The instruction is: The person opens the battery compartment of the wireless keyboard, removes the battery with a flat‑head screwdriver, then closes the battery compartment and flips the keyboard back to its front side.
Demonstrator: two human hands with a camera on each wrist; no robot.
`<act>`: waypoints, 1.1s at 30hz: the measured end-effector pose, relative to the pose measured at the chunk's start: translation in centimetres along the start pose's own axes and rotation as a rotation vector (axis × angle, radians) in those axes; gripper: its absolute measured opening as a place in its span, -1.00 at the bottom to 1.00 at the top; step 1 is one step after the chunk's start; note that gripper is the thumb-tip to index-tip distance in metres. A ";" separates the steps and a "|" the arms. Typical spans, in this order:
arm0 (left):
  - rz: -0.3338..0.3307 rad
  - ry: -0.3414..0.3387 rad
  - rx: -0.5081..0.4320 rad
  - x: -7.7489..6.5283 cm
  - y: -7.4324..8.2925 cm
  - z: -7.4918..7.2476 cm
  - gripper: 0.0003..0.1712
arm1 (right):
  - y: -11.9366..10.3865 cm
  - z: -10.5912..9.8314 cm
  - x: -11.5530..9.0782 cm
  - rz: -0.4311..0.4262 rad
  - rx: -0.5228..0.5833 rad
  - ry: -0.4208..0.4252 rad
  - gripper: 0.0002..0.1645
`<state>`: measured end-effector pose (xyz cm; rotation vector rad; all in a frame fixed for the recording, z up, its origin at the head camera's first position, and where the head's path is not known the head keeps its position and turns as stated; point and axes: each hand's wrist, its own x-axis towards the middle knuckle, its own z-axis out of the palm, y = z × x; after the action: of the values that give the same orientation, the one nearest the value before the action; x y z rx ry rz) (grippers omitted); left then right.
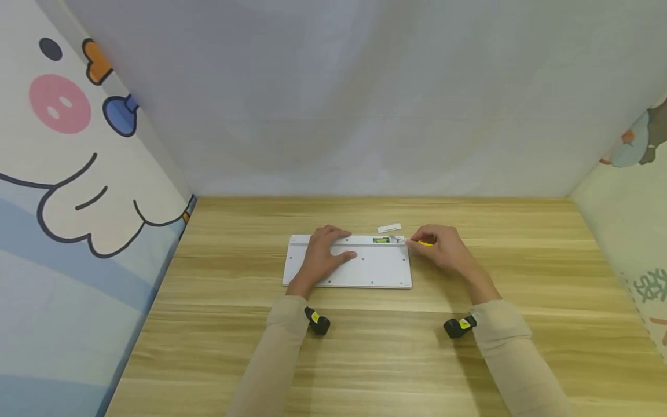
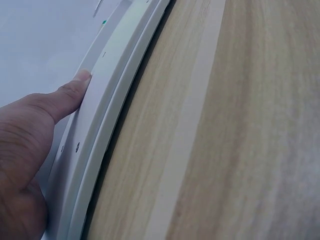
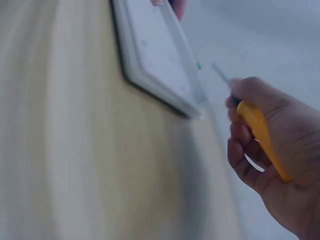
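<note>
"Two hands, one white keyboard (image 1: 380, 267): where exactly is it?"

"Flat on the wooden counter (image 1: 375, 359), seemingly face down. The left hand (image 1: 319, 260) lies spread over its left half, thumb along the back, fingers reaching the far edge. The right hand (image 1: 444, 248), just off the right end, grips a yellow-handled screwdriver (image 3: 260, 134)."

"Is the tip touching anything?"

"It points at the narrow slot (image 1: 396, 240) near the far right corner, where a green battery (image 1: 381, 240) sits. The right wrist view is blurred, so I can't say whether there's contact."

"How would the keyboard handle?"

"Light and stiff, I'd judge, with a smooth back that could skate on the wood if pushed from one side. A flat palm should steady it; for lifting, I'd take the two short ends and keep fingers out of the slot, probably the delicate part."

"And the battery?"

"Small and hard, I'd expect, and liable to roll if it popped loose. Best pinched by its ends."

"Anything in the way?"

"A slim white strip (image 1: 389, 228) lies just beyond the slot, apart from the keyboard and easily brushed aside. Behind that, the pale wall (image 1: 365, 116) closes off the counter's far side."
</note>
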<state>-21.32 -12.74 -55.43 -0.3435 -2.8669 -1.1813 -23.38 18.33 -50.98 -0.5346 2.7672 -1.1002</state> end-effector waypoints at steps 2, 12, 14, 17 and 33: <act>0.003 0.005 0.003 0.0 0.0 0.1 -0.39 | -0.6 -1.0 0.3 -0.045 -0.065 -0.019 -0.87; -0.006 0.006 -0.001 -0.1 0.3 -0.1 -0.38 | -1.4 -2.7 2.0 -0.130 -0.235 -0.152 -0.88; -0.011 0.000 -0.003 -0.1 0.4 -0.2 -0.38 | -1.4 -2.6 2.2 -0.126 -0.227 -0.164 -0.89; -0.012 -0.002 0.002 -0.1 0.5 -0.1 -0.37 | -1.1 -2.3 2.5 -0.118 -0.209 -0.178 -0.90; -0.009 0.008 0.005 0.0 0.3 0.0 -0.39 | 0.2 -2.0 2.4 0.019 -0.020 -0.236 -0.80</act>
<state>-21.25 -12.49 -55.23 -0.3251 -2.8671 -1.1746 -26.18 18.86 -49.58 -0.5968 2.5762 -0.9390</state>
